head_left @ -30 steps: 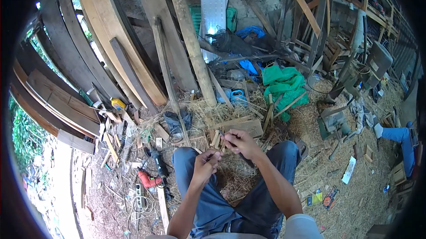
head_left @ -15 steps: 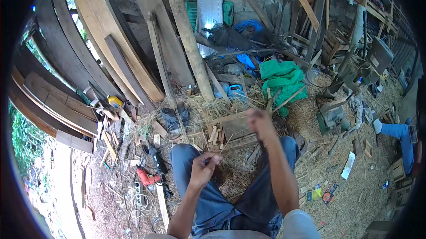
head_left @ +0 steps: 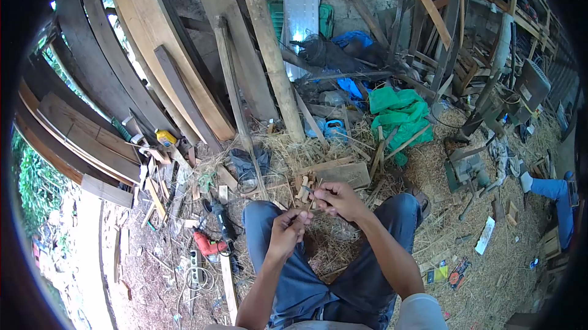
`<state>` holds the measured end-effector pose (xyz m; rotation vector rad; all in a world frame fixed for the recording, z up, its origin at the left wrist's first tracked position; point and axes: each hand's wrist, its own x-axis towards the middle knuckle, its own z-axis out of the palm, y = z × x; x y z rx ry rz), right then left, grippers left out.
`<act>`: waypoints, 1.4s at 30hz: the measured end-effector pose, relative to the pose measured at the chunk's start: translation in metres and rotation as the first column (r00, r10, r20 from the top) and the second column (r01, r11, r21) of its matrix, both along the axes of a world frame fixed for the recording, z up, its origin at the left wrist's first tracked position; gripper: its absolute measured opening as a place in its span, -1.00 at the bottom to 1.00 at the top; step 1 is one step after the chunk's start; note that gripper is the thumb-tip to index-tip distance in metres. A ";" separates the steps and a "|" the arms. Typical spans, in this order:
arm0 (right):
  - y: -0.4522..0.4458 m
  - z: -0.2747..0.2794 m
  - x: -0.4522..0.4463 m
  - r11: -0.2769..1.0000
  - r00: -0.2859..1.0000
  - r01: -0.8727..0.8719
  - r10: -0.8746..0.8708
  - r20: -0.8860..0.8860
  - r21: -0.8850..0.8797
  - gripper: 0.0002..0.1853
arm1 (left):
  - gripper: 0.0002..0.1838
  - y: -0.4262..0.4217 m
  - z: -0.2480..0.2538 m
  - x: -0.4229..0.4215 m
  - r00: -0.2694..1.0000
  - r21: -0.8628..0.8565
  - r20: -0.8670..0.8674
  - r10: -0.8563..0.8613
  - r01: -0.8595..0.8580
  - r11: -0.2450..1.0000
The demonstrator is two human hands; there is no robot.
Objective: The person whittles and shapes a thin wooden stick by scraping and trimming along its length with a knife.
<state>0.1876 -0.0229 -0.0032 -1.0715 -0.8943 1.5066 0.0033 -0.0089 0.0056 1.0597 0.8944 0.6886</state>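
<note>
Between my knees, my left hand [head_left: 290, 232] is closed in a pinch on a thin wood strip, whose far end points up toward the other hand. My right hand [head_left: 340, 201] is closed beside it, with a small dark object between thumb and fingertips that I cannot make out. Just beyond the fingers stand several small wood pieces [head_left: 303, 188], close to a flat board [head_left: 343, 174] lying on the straw.
At the left lie a red power tool [head_left: 208, 243], a dark power tool [head_left: 223, 222] and a power strip [head_left: 195, 267]. A green sack [head_left: 401, 117] is ahead, a metal vise-like tool [head_left: 469, 167] to the right. Another person's leg [head_left: 554, 192] shows at the far right.
Half a second ago my right hand was raised, blurred and farther forward; it has come back beside my left hand. The whole view has shifted slightly.
</note>
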 end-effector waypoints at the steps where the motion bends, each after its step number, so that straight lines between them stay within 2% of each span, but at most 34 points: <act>1: 0.002 -0.005 0.002 1.000 1.000 -0.002 0.002 0.000 -0.005 -0.79 | -0.78 -0.001 -0.004 0.001 1.000 0.053 -0.026 0.005 -0.003 0.999; 2: 0.006 -0.015 0.004 1.000 1.000 0.001 -0.002 -0.007 -0.009 -0.79 | -0.79 -0.002 -0.006 0.002 0.999 0.106 -0.053 0.009 -0.003 0.994; 6: 0.010 -0.018 0.012 0.998 1.000 -0.001 0.001 -0.004 -0.056 -0.79 | -0.80 -0.003 -0.009 0.003 0.997 0.091 -0.060 0.041 -0.035 0.995; 13: 0.019 -0.025 0.029 0.998 0.998 0.056 -0.056 -0.017 -0.026 -0.78 | -0.81 -0.001 -0.006 0.010 0.996 0.101 -0.089 0.033 -0.024 0.995; 16: 0.016 -0.026 0.026 0.992 0.992 0.120 -0.118 0.047 -0.043 -0.78 | -0.82 0.004 -0.010 0.013 0.994 0.131 -0.107 0.025 -0.010 0.991; 18: 0.014 -0.028 0.021 0.996 0.982 0.048 -0.034 0.186 -0.071 -0.80 | -0.82 0.005 -0.014 0.011 0.993 0.145 -0.113 0.021 -0.005 0.989; 19: 0.004 -0.006 0.004 0.998 0.964 0.009 0.009 0.266 -0.069 -0.81 | -0.82 0.006 -0.015 0.009 0.991 0.151 -0.134 0.019 0.002 0.989; 20: 0.007 -0.012 0.006 0.998 0.962 0.006 0.011 0.271 -0.062 -0.81 | -0.83 0.008 -0.016 0.009 0.988 0.157 -0.155 0.016 0.008 0.988; 22: 0.013 -0.029 0.015 0.989 0.972 0.131 -0.115 0.204 -0.066 -0.81 | -0.83 0.009 -0.016 0.006 0.990 0.183 -0.138 0.024 0.002 0.983; 23: 0.016 -0.032 0.031 0.996 0.995 0.080 -0.077 0.065 -0.043 -0.80 | -0.83 0.006 -0.017 0.002 0.992 0.199 -0.128 0.022 0.004 0.980; 24: 0.015 -0.034 0.026 0.996 0.995 0.080 -0.077 0.063 -0.047 -0.80 | -0.83 0.005 -0.016 -0.001 0.991 0.195 -0.130 0.021 0.005 0.981; 26: 0.019 -0.031 0.019 0.980 0.979 0.170 -0.157 0.132 -0.100 -0.81 | -0.82 0.008 -0.012 0.006 0.988 0.146 -0.150 0.046 -0.024 0.989; 27: 0.013 -0.033 0.009 0.981 0.952 0.185 -0.194 0.238 0.061 -0.79 | -0.81 0.008 -0.010 0.005 0.989 0.159 -0.134 0.061 -0.039 0.986; 28: 0.020 -0.036 0.014 0.982 0.953 0.178 -0.189 0.238 0.066 -0.79 | -0.81 0.011 -0.009 0.005 0.989 0.164 -0.133 0.068 -0.046 0.985; 30: 0.030 -0.059 0.032 0.918 0.880 0.397 -0.388 0.275 0.023 -0.78 | -0.79 0.006 -0.013 -0.003 0.994 0.225 -0.085 0.073 -0.052 0.973; 31: 0.037 -0.057 0.050 0.892 0.849 0.413 -0.450 0.279 0.181 -0.79 | -0.77 0.006 -0.013 -0.009 0.987 0.155 -0.155 0.034 -0.009 0.988; 32: 0.034 -0.059 0.054 0.887 0.844 0.422 -0.459 0.277 0.186 -0.79 | -0.77 0.006 -0.010 -0.012 0.988 0.160 -0.155 0.025 0.000 0.987; 34: 0.024 -0.036 0.053 0.945 0.934 0.299 -0.319 0.163 0.134 -0.84 | -0.78 0.005 -0.001 -0.018 0.989 0.091 -0.148 -0.006 0.020 0.996; 35: 0.011 -0.016 0.037 0.966 0.961 0.257 -0.259 0.095 0.029 -0.81 | -0.78 0.006 0.000 -0.019 0.989 0.092 -0.147 -0.003 0.016 0.996; 36: 0.007 -0.014 0.028 0.966 0.962 0.256 -0.257 0.095 0.027 -0.81 | -0.77 0.008 0.000 -0.019 0.994 0.059 -0.104 0.012 -0.006 0.998; 39: -0.002 -0.011 0.012 0.993 0.987 0.111 -0.113 -0.116 -0.030 -0.70 | -0.76 0.008 -0.004 -0.021 0.999 0.001 -0.044 -0.003 0.003 1.000; 42: -0.003 0.003 -0.005 0.994 0.996 0.083 -0.080 -0.050 0.064 -0.69 | -0.76 0.006 -0.004 -0.019 0.999 -0.024 -0.009 -0.043 0.043 0.999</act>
